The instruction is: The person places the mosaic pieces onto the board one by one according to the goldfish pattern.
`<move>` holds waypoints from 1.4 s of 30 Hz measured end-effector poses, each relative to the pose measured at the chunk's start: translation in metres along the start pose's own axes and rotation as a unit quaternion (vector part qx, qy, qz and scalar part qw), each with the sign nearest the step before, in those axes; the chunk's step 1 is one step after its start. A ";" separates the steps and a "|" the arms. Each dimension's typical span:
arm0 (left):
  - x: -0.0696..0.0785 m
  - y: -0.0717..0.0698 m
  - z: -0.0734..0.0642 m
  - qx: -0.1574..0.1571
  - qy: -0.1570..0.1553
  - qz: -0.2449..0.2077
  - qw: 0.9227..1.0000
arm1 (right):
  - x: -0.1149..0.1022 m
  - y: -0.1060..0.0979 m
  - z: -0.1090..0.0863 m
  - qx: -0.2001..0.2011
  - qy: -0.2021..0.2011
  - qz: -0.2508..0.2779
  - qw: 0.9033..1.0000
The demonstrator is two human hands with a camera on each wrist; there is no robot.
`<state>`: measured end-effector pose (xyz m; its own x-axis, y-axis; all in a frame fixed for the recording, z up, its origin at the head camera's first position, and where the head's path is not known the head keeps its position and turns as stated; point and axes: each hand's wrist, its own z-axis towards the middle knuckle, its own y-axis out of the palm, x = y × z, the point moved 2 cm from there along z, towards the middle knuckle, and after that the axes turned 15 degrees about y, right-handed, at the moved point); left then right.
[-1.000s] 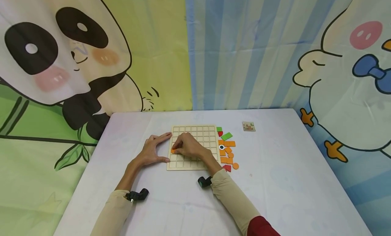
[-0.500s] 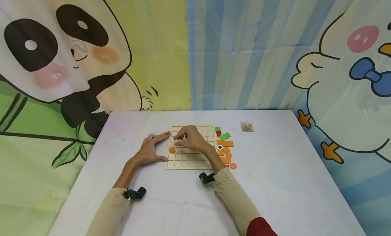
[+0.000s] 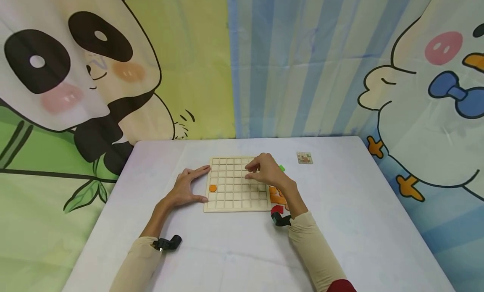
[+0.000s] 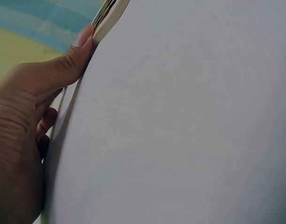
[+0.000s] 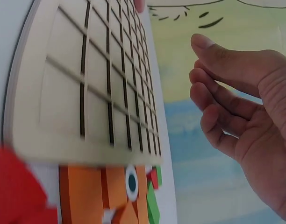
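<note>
A pale wooden grid board (image 3: 234, 209) lies flat on the white table. One orange round piece (image 3: 213, 188) sits in a cell near its left edge. My left hand (image 3: 184, 189) rests at that edge, thumb and index finger spread along it; in the left wrist view the thumb (image 4: 77, 53) presses the board's corner. My right hand (image 3: 270, 172) is raised above the right part of the board. In the right wrist view its fingers (image 5: 203, 93) are loosely bent and hold nothing.
Along the board's right side lie loose orange pieces (image 3: 277, 198), red pieces (image 3: 277, 209) and a green piece (image 3: 282, 168), partly hidden by my right arm. Among them is an eye piece (image 5: 132, 183). A small pattern card (image 3: 304, 158) lies at the back right. Printed cloth walls stand behind the table.
My right hand has let go of the orange round piece at the board's left side, lifted and moved right across the board. The left hand stays at the edge.
</note>
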<state>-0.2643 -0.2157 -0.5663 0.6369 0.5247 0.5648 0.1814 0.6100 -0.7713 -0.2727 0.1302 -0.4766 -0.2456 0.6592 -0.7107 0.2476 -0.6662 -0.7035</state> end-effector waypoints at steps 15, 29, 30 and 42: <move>0.001 0.002 -0.001 0.003 -0.004 0.003 1.000 | 0.046 -0.030 -0.029 0.011 0.063 -0.009 0.998; 0.002 0.004 0.000 -0.001 -0.009 -0.001 1.000 | 0.077 -0.039 -0.062 -0.043 0.106 -0.020 0.993; 0.001 0.003 0.000 -0.003 -0.009 0.001 1.000 | 0.079 -0.041 -0.064 -0.047 0.107 -0.019 0.993; 0.000 0.002 0.001 -0.003 -0.010 -0.002 1.000 | 0.087 -0.049 -0.093 -0.099 0.156 -0.046 0.982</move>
<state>-0.2650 -0.2138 -0.5677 0.6219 0.5341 0.5727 0.1874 0.6086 -0.7710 -0.2185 0.2523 -0.5041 0.0164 0.8084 -0.5883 0.4231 -0.5388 -0.7285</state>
